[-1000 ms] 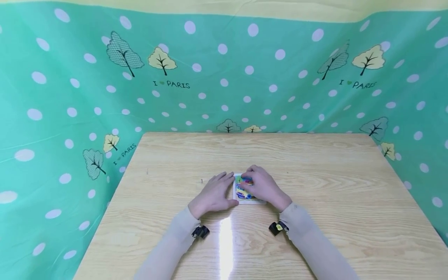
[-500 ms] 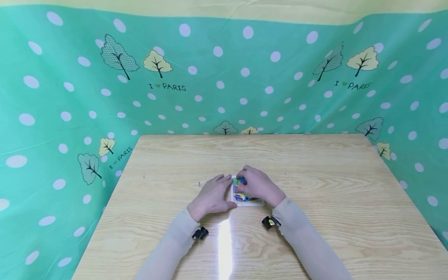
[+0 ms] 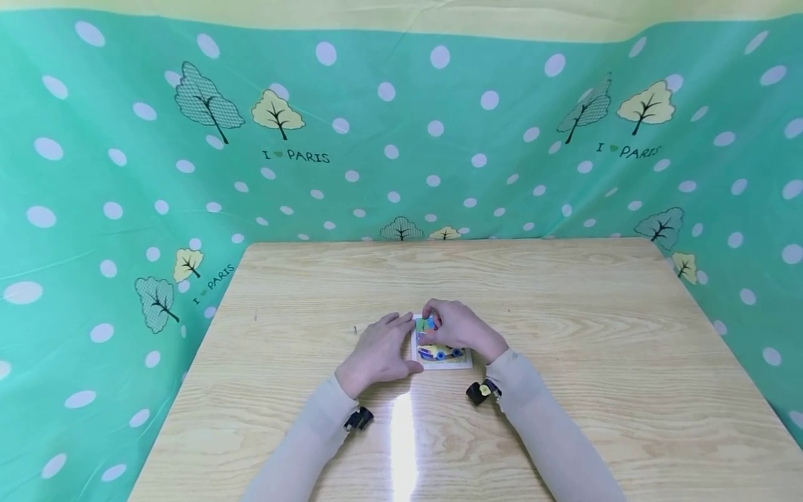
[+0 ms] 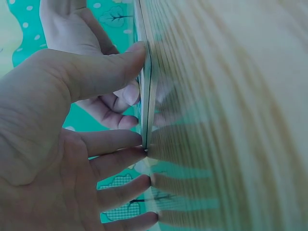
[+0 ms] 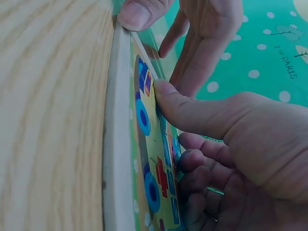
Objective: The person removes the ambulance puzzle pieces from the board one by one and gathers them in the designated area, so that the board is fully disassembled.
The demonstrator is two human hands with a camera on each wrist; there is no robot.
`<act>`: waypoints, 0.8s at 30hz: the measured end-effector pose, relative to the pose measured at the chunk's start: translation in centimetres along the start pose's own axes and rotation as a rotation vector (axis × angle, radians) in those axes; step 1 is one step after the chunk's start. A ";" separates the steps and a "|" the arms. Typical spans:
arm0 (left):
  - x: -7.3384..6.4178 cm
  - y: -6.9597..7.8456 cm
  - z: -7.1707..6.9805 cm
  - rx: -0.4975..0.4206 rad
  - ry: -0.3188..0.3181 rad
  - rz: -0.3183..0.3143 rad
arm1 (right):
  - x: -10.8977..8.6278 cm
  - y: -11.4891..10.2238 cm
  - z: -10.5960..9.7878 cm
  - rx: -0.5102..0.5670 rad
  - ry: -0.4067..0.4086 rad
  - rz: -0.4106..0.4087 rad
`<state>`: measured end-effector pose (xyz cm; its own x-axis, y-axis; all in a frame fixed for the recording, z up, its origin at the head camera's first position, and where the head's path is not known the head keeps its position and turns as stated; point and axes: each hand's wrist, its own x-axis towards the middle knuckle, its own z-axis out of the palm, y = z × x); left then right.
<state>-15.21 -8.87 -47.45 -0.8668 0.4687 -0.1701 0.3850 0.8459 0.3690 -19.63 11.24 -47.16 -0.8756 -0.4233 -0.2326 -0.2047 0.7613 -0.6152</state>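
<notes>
Steadying the puzzle board (image 3: 442, 355) at mid-table (image 3: 564, 335), the left hand (image 3: 379, 352) lay flat against its left edge, fingers straight. The right hand (image 3: 461, 329), fingers curled, pressed a piece (image 3: 425, 323) at the far corner; most of the car picture looked assembled.

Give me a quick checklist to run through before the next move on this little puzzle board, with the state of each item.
1. Small white-framed picture puzzle board lies flat on the light wooden table: ok.
2. Left hand steadies the board's left edge, thumb against its rim: ok.
3. Right hand rests on the board's far part, thumb pressing the picture: ok.
4. Yellow car picture with blue wheels uncovered: ok.
5. Piece under the right fingers seated flush: cannot tell.
6. Any loose pieces on the table: cannot tell.
</notes>
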 end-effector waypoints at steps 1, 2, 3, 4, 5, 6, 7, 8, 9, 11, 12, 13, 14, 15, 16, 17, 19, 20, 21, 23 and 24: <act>0.0 0.0 0.0 -0.001 0.001 0.000 | 0.1 0.1 0.0 0.006 0.001 0.003; 0.0 0.0 0.0 -0.002 0.003 0.001 | 0.1 0.1 0.0 0.008 0.001 0.006; 0.0 0.0 -0.1 -0.002 0.005 0.002 | 0.1 0.1 0.0 0.010 0.003 0.009; 0.0 0.0 -0.1 -0.002 0.007 0.003 | 0.1 0.1 0.1 0.014 0.004 0.011; 0.0 0.0 -0.1 -0.004 0.009 0.004 | 0.1 0.1 0.1 0.019 0.004 0.013; -0.1 0.0 0.0 -0.005 0.011 0.006 | 0.1 0.1 0.2 0.022 0.004 0.017; -0.1 -0.1 0.0 -0.007 0.013 0.007 | 0.0 0.0 0.2 0.026 0.004 0.020; -0.2 -0.1 0.0 -0.010 0.013 0.008 | 0.0 0.0 0.3 0.031 0.003 0.024; -0.2 -0.1 0.0 -0.014 0.014 0.008 | -0.1 0.0 0.3 0.035 0.003 0.027; -0.3 -0.1 0.1 -0.022 0.015 0.008 | -0.2 0.0 0.4 0.043 0.007 0.030; -0.4 -0.1 0.1 -0.026 0.015 0.007 | -0.3 0.0 0.5 0.047 0.011 0.031; -0.4 -0.1 0.2 -0.029 0.017 0.008 | -0.4 0.0 0.6 0.046 0.016 0.028; -0.5 -0.1 0.2 -0.031 0.017 0.009 | -0.4 0.0 0.7 0.044 0.023 0.021; -0.5 -0.1 0.2 -0.034 0.018 0.010 | -0.5 0.1 0.8 0.039 0.032 0.011; -0.5 -0.1 0.2 -0.035 0.020 0.012 | -0.5 0.1 0.9 0.041 0.042 -0.001; -0.5 -0.1 0.2 -0.035 0.022 0.013 | -0.6 0.1 1.0 0.041 0.053 -0.011; -0.5 -0.2 0.2 -0.035 0.025 0.016 | -0.7 0.2 1.2 0.045 0.078 -0.038; -0.5 -0.2 0.2 -0.035 0.026 0.017 | -0.8 0.2 1.3 0.051 0.092 -0.050; -0.5 -0.2 0.2 -0.034 0.028 0.019 | -0.8 0.3 1.3 0.053 0.104 -0.058; -0.4 -0.2 0.2 -0.030 0.032 0.023 | -0.9 0.4 1.3 0.059 0.125 -0.067; -0.3 -0.2 0.2 -0.028 0.033 0.025 | -0.9 0.5 1.3 0.064 0.132 -0.070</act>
<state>-14.95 -9.11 -47.61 -0.8673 0.4805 -0.1302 0.3979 0.8263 0.3987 -18.32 11.34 -48.21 -0.9111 -0.4025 -0.0889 -0.2425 0.6976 -0.6742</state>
